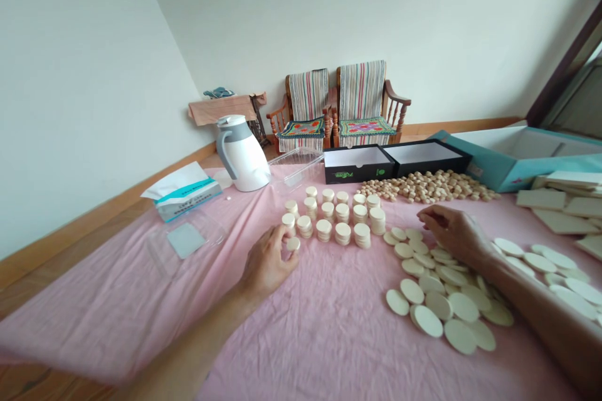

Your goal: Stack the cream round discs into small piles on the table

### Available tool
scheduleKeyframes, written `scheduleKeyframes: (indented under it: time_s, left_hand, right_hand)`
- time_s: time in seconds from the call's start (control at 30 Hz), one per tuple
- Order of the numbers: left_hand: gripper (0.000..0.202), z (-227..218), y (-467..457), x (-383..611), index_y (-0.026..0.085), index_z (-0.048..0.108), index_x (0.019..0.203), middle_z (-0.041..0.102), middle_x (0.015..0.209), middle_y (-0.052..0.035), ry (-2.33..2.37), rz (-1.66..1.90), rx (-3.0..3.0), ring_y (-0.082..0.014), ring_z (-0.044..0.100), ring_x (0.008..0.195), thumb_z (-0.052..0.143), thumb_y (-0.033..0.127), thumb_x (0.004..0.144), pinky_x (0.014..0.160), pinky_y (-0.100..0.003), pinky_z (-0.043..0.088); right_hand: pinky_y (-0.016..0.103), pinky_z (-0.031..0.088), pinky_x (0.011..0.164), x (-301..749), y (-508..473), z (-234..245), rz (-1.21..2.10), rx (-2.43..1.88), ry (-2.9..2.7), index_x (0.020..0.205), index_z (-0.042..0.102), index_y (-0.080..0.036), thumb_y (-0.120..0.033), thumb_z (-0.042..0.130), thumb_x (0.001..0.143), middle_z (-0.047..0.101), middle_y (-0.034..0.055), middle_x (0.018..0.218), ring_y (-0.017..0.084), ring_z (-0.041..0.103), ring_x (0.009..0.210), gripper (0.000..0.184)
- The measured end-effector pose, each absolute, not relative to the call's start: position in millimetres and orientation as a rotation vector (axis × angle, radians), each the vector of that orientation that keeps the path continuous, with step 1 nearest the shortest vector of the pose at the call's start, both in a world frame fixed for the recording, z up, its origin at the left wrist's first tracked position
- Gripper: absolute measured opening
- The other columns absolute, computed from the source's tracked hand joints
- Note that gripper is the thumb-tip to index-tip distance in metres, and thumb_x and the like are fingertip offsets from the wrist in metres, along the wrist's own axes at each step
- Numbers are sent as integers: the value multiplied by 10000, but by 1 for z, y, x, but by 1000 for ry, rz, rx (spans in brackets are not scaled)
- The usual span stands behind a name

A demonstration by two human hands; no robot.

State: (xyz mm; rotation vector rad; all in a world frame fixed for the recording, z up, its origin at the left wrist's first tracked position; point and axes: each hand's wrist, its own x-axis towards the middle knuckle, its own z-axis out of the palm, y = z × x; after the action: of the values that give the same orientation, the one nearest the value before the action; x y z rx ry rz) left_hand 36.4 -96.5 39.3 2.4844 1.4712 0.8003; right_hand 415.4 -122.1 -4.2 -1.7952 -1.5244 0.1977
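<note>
My left hand (271, 262) is closed, thumb and fingers around a small pale wooden disc (293, 244) at the front left corner of several short disc stacks (343, 232). The stacks stand in rows on the pink cloth. Over the far side of a loose pile of larger round wooden discs (439, 304) hovers my right hand (451, 230), its fingers bent and pressed together. What they hold, if anything, is hidden. Just beyond that hand lies a heap of small wooden pieces (433, 186).
A white and grey jug (249, 160), a tissue pack (188, 197) and a clear plastic tray (185, 240) stand left on the pink cloth (329, 313). Black boxes (360, 174) and a turquoise box (512, 175) line the back. Square wooden boards (540, 199) lie right.
</note>
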Motion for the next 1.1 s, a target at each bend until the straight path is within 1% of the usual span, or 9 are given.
scheduleKeyframes:
  time_s: [0.2,0.4,0.53,0.67,0.77,0.87,0.97,1.03,1.1]
  left_hand:
    - [109,32,-91,28,209,465,783,580,833,1,1595,676,2568,-165,555,812,530,152,717,673,-262,401]
    - [86,34,-94,30,202,489,793,575,866,-24,1569,676,2594,-192,537,864,538,165,732,724,-294,407]
    - [75,42,-108,46,189,537,846,568,906,-43,1294,686,2615,-189,525,901,523,167,776,795,-307,413]
    - [86,52,-130,79,181,582,867,583,847,-20,822,440,2526,-139,541,788,536,163,796,744,-264,436]
    - [149,53,-142,106,174,591,952,594,922,-41,628,383,2519,-155,547,846,555,211,812,781,-283,445]
    - [294,47,-146,128,172,582,1012,587,974,-62,645,390,2536,-202,532,927,646,299,755,810,-327,448]
    - [377,40,-147,141,168,591,981,569,963,-70,724,377,2559,-220,524,916,702,381,691,777,-343,455]
    - [383,38,-147,146,171,594,948,560,945,-64,742,366,2581,-218,522,897,710,413,675,747,-334,453]
    - [349,37,-148,148,177,594,927,559,927,-54,740,373,2599,-211,521,888,701,406,687,736,-324,447]
  right_hand:
    - [297,453,561,415,-124,-2,185,-1814,-1540,755,626,-205,-398,490,758,666,47,673,196,618,614,236]
    - [277,427,526,414,-124,0,148,-1834,-1559,742,627,-207,-397,482,760,657,35,638,174,587,562,240]
    - [257,402,511,411,-123,1,138,-1855,-1575,699,615,-204,-385,473,760,633,24,586,145,541,516,238]
    - [250,396,532,411,-121,0,119,-1828,-1629,693,612,-189,-363,473,758,635,25,613,135,524,538,233]
    - [250,404,547,411,-122,1,145,-1826,-1623,712,622,-182,-355,466,758,644,28,635,137,531,557,238]
    - [253,404,554,410,-123,3,155,-1818,-1614,717,631,-175,-348,463,758,650,35,643,141,537,566,245]
    - [254,396,551,410,-122,2,148,-1803,-1616,710,632,-172,-337,465,751,646,35,639,139,528,561,238]
    - [252,391,548,411,-121,1,142,-1796,-1622,709,629,-172,-327,465,748,642,32,636,136,520,555,229]
    - [248,385,544,412,-120,-1,128,-1788,-1631,704,625,-171,-317,467,747,635,29,628,131,511,547,219]
